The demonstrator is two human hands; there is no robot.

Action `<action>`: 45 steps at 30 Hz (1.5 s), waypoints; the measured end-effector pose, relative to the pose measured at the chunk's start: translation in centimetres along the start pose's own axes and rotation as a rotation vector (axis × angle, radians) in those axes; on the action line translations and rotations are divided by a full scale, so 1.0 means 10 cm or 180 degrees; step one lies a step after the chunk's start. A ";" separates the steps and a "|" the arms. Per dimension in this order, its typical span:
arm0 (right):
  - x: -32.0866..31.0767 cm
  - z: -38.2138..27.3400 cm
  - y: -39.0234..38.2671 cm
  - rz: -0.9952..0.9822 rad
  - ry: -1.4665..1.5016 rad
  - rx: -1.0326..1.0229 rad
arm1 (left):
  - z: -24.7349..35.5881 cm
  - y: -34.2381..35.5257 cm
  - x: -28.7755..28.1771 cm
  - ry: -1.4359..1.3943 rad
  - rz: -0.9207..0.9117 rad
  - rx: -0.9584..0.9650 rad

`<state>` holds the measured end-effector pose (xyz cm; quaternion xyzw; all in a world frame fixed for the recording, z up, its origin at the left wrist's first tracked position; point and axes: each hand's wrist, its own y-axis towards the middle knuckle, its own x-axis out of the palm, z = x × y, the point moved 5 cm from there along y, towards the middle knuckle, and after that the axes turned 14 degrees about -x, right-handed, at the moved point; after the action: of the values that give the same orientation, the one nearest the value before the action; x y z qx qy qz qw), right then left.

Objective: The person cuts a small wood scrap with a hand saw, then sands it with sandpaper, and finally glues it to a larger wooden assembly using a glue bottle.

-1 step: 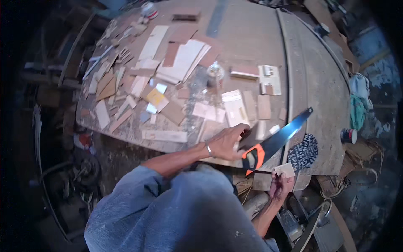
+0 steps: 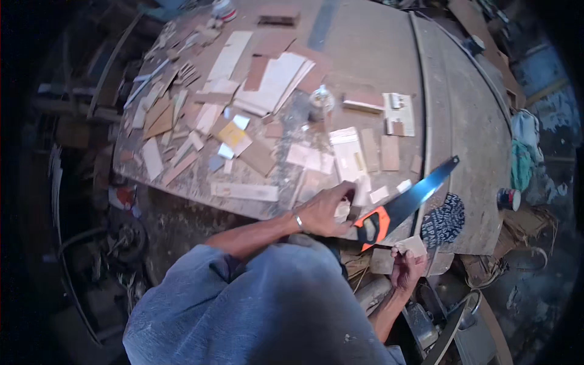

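Observation:
My left hand (image 2: pixel 325 212) is at the near edge of the workbench, fingers curled around a small pale wood piece (image 2: pixel 342 210) that is partly hidden by them. Just right of it lies a handsaw (image 2: pixel 420 193) with an orange and black handle, its blade slanting away to the upper right. Lower right, my right hand (image 2: pixel 407 269) pinches a small flat wood block (image 2: pixel 412 246) between thumb and fingers, in front of the bench edge. A dark cloth cap with white lettering (image 2: pixel 443 220) rests on the bench beyond that block.
Wood offcuts (image 2: pixel 244 191) lie scattered over the left and middle of the workbench (image 2: pixel 365 36). A clear jar (image 2: pixel 321 100) stands among them. At the right edge is a small can (image 2: pixel 507 199); green cloth (image 2: pixel 521 164) hangs nearby. Metal machinery (image 2: pixel 420 322) sits below right.
The view has shifted slightly, moving the bench rightward in the picture. By my left fingers a dark upright face showed before; now pale wood shows there. My right hand keeps its block.

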<state>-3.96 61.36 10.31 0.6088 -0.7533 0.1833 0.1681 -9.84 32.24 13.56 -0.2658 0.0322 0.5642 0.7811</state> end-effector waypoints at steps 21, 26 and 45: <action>2.87 4.26 -0.79 0.0071 -0.0802 0.0818 | -3.67 -0.97 -1.73 -0.1556 0.2029 0.0373; 3.48 3.79 -1.19 0.1043 0.0272 0.1607 | -3.78 -1.12 -1.60 -0.0385 0.2644 0.0254; 2.82 3.33 -0.99 -0.0618 -0.4017 -0.1043 | -3.39 -1.00 -1.07 0.1612 0.1478 0.0570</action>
<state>-1.02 19.31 -4.74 0.6311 -0.6671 -0.3419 -0.1995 3.74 5.46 -7.96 -0.3133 0.3337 0.6378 0.6194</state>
